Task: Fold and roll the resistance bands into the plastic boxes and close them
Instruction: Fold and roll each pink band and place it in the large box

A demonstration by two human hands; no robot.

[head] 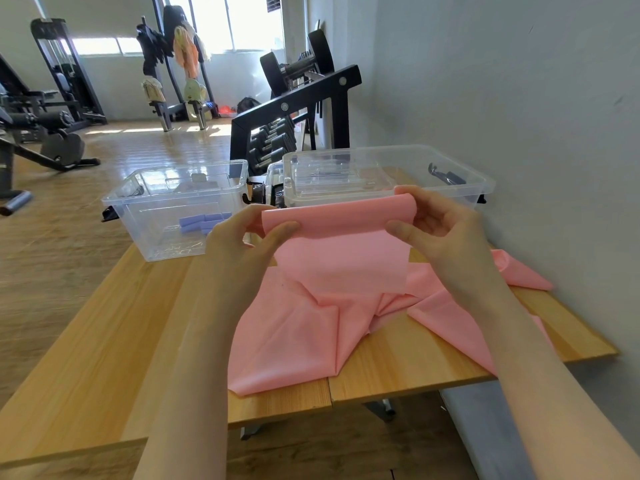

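Note:
A wide pink resistance band (pixel 332 306) lies crumpled across the wooden table (pixel 104 341), one end lifted and curled over. My left hand (pixel 242 240) pinches the left corner of that curled end, thumb on top. My right hand (pixel 440 230) pinches the right corner. Behind my left hand stands an open clear plastic box (pixel 145 202) with a rolled purple band (pixel 204 221) inside. A second clear plastic box (pixel 467 181) stands behind the raised pink end, with clear lids (pixel 332 174) lying in it.
A grey wall (pixel 519 133) runs close along the table's right edge. A black dumbbell rack (pixel 294 109) stands just behind the boxes. Gym machines (pixel 52 116) stand on the wooden floor to the left. The band hangs slightly over the table's near edge.

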